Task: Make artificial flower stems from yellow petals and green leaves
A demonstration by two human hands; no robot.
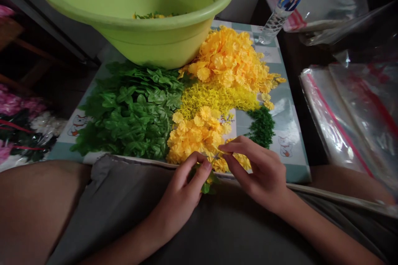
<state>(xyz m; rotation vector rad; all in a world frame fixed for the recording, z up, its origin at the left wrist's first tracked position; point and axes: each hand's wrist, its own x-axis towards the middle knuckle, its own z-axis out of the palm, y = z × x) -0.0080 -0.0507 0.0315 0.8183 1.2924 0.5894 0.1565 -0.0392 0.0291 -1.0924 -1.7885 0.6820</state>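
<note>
Down at the edge of the worktop, the left hand grips a fake sprig, while the right hand pinches a thin metal bit slanting right up against it.

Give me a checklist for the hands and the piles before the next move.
1. Left hand grip on the green-and-yellow sprig: ok, pinched in the fingers.
2. Right hand grip on the thin metal piece: cannot tell, it shows only briefly between the hands.
3. Yellow flower heads and green leaves in separate piles: ok.
4. Green plastic basin at the far end of the patterned table cover: ok, some greenery and yellow inside.
5. Clear plastic bags at the right: ok, within view.
</note>
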